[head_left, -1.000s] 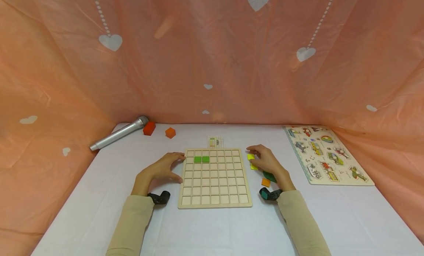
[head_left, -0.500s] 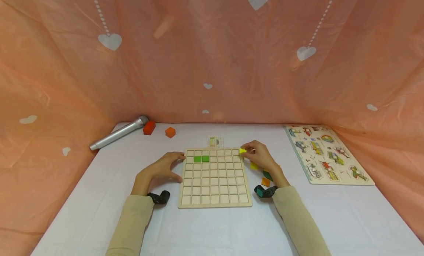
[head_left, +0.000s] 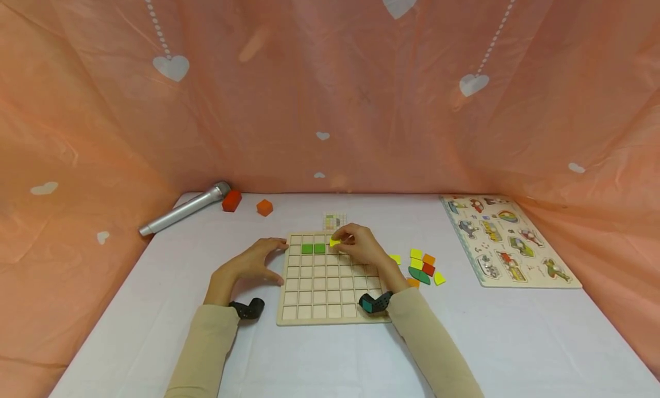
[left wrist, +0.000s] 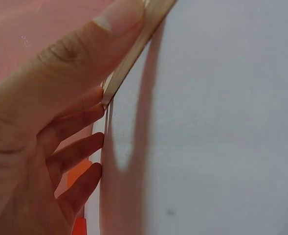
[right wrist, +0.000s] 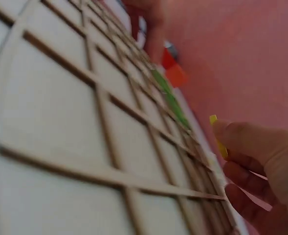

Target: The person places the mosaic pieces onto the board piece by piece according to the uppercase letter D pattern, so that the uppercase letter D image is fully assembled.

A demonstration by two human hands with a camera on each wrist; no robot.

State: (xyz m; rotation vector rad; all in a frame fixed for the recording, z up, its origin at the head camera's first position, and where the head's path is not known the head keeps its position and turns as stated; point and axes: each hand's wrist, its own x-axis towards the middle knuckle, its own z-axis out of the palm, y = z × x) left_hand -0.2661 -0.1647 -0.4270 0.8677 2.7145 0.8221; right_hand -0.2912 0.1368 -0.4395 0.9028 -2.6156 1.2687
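A wooden grid board point(head_left: 305, 298) lies flat on the white table, with two green square tiles point(head_left: 313, 248) side by side in its second row. My right hand point(head_left: 365, 249) pinches a yellow tile point(right wrist: 221, 142) between thumb and finger, held over the upper part of the board just right of the green tiles. At the board's left edge, my left hand point(head_left: 251, 261) rests with thumb and fingers spread, the thumb touching the rim point(left wrist: 134, 56) in the left wrist view. Part of the board's right side is hidden under the right hand and forearm.
Loose yellow, orange, red and green tiles point(head_left: 423, 265) lie right of the board. A small pattern card point(head_left: 333, 220) lies behind it. A microphone point(head_left: 183, 209), red block point(head_left: 232, 201) and orange block point(head_left: 264, 208) are back left; a picture puzzle board point(head_left: 507, 243) is on the right.
My right hand has picked up a yellow tile from the right of the board and carried it left over the grid. The left hand has stayed at the board's edge.
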